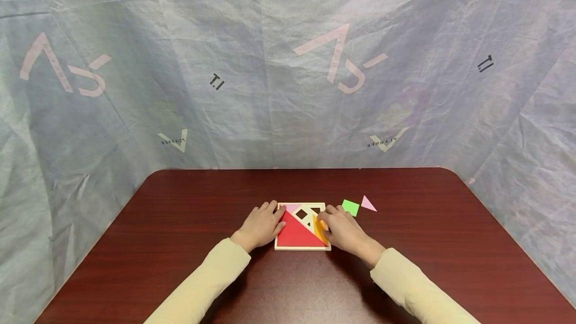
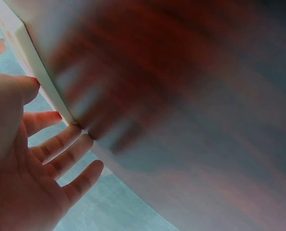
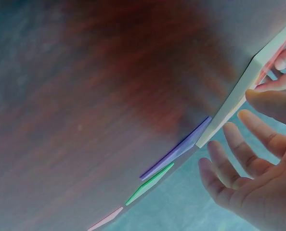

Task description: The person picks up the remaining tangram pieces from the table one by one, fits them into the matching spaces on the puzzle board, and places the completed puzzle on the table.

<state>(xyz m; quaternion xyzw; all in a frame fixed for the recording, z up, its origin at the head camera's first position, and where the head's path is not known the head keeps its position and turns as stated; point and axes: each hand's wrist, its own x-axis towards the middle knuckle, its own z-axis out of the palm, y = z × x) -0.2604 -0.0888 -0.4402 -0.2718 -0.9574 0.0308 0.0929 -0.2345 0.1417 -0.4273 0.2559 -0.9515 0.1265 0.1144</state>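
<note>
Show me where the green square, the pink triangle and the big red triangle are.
green square (image 1: 350,207), head view, middle of its top face.
pink triangle (image 1: 367,204), head view, middle of the piece, on the table right of the green one.
red triangle (image 1: 295,234), head view, its broad lower part inside the tray.

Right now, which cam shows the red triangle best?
Head view: the red triangle lies flat in the wooden tray, seen from above between both hands. Left wrist shows only the tray's blurred edge; right wrist shows only a reddish sliver along the tray's edge.
</note>
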